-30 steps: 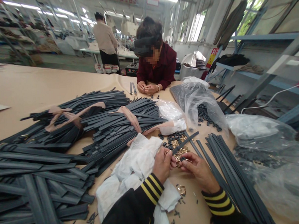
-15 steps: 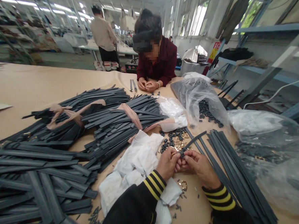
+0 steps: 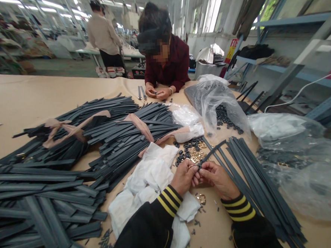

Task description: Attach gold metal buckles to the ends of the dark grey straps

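My left hand (image 3: 184, 177) and my right hand (image 3: 217, 177) meet over the tan table (image 3: 27, 106), both pinching the near end of one dark grey strap (image 3: 212, 152) that slants up to the right. A small gold buckle piece shows at my left fingertips. Just beyond my fingers lies a little heap of gold buckles and black loops (image 3: 190, 152). A single gold buckle (image 3: 201, 199) rests on the table below my hands. White cloth (image 3: 149, 181) lies under my left wrist.
Big piles of grey straps (image 3: 46, 191) fill the left; a straight bundle (image 3: 255, 178) lies to the right. Plastic bags (image 3: 217, 106) with black parts sit at the right. A person in a dark red top works across the table; another stands far behind.
My right hand has come in from the right and joined the left on the strap's end. The view has tilted slightly downward.
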`<state>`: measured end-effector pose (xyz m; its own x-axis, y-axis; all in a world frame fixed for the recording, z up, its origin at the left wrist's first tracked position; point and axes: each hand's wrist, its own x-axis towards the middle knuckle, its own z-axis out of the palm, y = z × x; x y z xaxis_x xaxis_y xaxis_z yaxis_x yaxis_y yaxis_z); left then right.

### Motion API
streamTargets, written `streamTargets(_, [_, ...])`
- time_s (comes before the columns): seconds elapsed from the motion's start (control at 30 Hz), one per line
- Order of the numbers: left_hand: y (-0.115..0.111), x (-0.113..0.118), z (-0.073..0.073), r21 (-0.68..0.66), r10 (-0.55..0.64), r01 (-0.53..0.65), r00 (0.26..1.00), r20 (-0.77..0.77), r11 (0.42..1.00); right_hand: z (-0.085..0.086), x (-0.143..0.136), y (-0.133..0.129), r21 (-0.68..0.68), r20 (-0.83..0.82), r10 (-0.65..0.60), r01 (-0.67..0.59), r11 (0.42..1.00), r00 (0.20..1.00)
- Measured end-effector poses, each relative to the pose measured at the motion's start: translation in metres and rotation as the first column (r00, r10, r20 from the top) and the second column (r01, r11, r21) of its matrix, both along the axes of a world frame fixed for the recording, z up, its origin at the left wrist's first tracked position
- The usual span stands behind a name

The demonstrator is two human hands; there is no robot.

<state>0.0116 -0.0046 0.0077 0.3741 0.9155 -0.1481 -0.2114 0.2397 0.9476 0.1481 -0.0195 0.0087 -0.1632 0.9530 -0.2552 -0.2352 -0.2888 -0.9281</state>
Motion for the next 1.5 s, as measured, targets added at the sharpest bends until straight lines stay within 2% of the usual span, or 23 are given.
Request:
streamTargets(0.13, [0.000,0.000,-0.003,0.016,-0.046,0.046,0.998,0.030,0.999,0.001,0.002,0.000,0.018,-0.019,0.033,-0.032,0.999,0.999])
streamTargets(0.27, [-0.001,-0.002,-0.004,0.015,-0.108,0.107,0.993,0.037,0.994,0.007,0.005,-0.001,0.022,-0.047,0.128,-0.127,0.992,0.991])
streamTargets(0.33, [-0.002,-0.003,-0.005,0.024,-0.135,0.135,0.991,-0.002,0.991,0.010,0.007,-0.002,0.032,-0.025,0.176,-0.176,0.984,0.984])
streamTargets(0.4, [-0.004,-0.003,-0.007,0.063,-0.139,0.146,0.985,-0.105,0.987,0.010,0.010,-0.003,0.041,0.037,0.214,-0.215,0.976,0.976])
streamTargets(0.47, [-0.006,-0.004,-0.009,0.132,-0.107,0.144,0.961,-0.255,0.981,0.007,0.012,-0.003,0.054,0.115,0.256,-0.263,0.963,0.960])
streamTargets(0.57, [-0.007,-0.006,-0.010,0.271,0.012,0.127,0.889,-0.457,0.954,0.001,0.011,-0.001,0.078,0.213,0.291,-0.313,0.946,0.933])
streamTargets(0.7, [-0.007,-0.006,-0.006,0.431,0.190,0.080,0.815,-0.547,0.899,-0.001,0.006,0.000,0.114,0.255,0.243,-0.279,0.954,0.936])
streamTargets(0.77, [-0.006,-0.005,-0.007,0.433,0.202,0.049,0.834,-0.514,0.900,0.002,0.002,0.000,0.129,0.239,0.222,-0.258,0.958,0.945])
streamTargets(0.87, [-0.003,-0.004,-0.010,0.285,0.100,0.004,0.931,-0.350,0.958,0.007,0.000,0.000,0.134,0.201,0.186,-0.215,0.967,0.962])
streamTargets(0.97, [-0.001,-0.004,-0.011,0.145,0.052,-0.026,0.982,-0.182,0.989,0.009,0.002,0.001,0.158,0.251,0.048,-0.090,0.983,0.967])
streamTargets(1.07, [0.000,-0.004,-0.007,0.112,0.033,-0.018,0.991,-0.131,0.994,0.007,0.007,0.002,0.187,0.319,-0.063,0.003,0.982,0.946])
streamTargets(1.23, [-0.001,-0.006,-0.001,0.114,-0.012,0.028,0.991,-0.134,0.993,0.008,0.010,0.004,0.175,0.338,-0.062,0.002,0.985,0.939])
streamTargets(1.37, [0.000,-0.008,-0.001,0.157,-0.057,0.081,0.986,-0.154,0.984,0.013,0.014,0.005,0.170,0.391,-0.020,-0.051,0.984,0.920])
streamTargets(1.5, [0.001,-0.009,0.000,0.166,-0.106,0.123,0.989,-0.103,0.978,0.014,0.021,0.006,0.228,0.459,-0.027,-0.089,0.970,0.888])
